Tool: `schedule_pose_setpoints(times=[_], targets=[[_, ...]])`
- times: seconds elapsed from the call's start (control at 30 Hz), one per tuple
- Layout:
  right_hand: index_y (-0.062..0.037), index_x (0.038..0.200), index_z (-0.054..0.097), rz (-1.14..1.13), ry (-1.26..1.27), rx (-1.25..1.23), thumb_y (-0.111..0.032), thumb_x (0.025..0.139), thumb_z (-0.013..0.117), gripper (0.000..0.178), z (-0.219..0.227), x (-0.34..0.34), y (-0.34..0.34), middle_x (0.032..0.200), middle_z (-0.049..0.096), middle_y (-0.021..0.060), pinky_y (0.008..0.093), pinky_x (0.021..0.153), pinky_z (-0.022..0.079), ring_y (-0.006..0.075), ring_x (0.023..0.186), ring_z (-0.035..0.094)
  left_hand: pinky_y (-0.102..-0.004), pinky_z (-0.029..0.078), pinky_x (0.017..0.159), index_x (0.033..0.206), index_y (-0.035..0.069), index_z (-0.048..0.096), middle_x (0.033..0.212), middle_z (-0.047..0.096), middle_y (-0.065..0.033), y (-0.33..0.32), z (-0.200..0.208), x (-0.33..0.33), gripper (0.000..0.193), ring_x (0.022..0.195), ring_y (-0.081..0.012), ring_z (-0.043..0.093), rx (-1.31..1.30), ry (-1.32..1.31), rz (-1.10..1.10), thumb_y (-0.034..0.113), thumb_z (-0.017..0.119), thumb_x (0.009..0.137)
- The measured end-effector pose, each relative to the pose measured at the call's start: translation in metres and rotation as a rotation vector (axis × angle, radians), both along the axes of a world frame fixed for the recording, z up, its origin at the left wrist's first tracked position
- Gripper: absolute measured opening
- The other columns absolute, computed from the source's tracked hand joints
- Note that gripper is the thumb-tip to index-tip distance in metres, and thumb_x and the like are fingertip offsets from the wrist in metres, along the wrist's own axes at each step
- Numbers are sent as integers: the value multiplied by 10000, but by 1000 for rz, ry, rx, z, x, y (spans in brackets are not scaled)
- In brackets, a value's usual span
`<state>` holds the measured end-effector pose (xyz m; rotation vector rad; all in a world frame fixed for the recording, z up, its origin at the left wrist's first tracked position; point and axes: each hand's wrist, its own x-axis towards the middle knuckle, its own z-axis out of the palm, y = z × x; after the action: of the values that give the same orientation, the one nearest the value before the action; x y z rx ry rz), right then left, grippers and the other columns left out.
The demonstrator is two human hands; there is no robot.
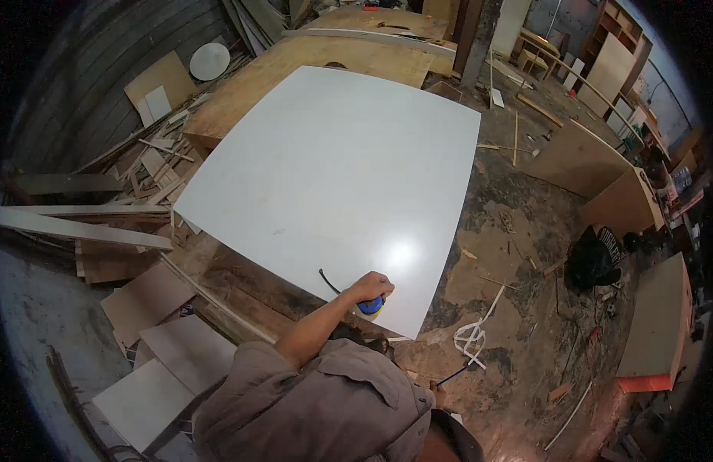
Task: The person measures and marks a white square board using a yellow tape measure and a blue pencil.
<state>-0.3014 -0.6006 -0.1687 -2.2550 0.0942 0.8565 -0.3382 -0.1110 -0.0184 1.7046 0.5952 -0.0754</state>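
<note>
A large white panel (333,169) lies flat in front of me. Over its near edge, my left hand (372,287) is closed around a blue and yellow tape measure (370,306). A black wrist strap (327,280) sticks out beside that hand, across the panel. Lower down, at my right side and off the panel, my right hand (439,395) is partly hidden by my body. It grips a thin dark blue stick (453,376) that points up and to the right; its exact kind is too small to tell.
Beneath the panel stands a wooden table (256,85). Board offcuts (160,165) and pale boards (148,400) lie at the left. On the floor to the right are a tangled white strip (470,339), a black bag-like thing (591,260) and an open wooden carcass (583,162).
</note>
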Motion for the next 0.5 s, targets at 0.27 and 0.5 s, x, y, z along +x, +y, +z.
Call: schedule_pose_setpoints(times=[0.27,0.5], targets=[[14,960,689,-42,-71,332,-270,1009,671,289,-8,-6,-1,699,649,71,388,540,483,197,619,643,-315,508,624,775,6,678,682,671,-39,0,3,-1,321,624,-136,610,-69,-19,34,286,677,932],[-5,990,681,-157,93,354,-197,1016,633,199,0,-13,10,721,660,90,382,560,484,178,597,594,-315,508,619,773,2,684,680,674,-46,3,-6,-11,317,623,-138,615,-29,13,14,278,670,929]])
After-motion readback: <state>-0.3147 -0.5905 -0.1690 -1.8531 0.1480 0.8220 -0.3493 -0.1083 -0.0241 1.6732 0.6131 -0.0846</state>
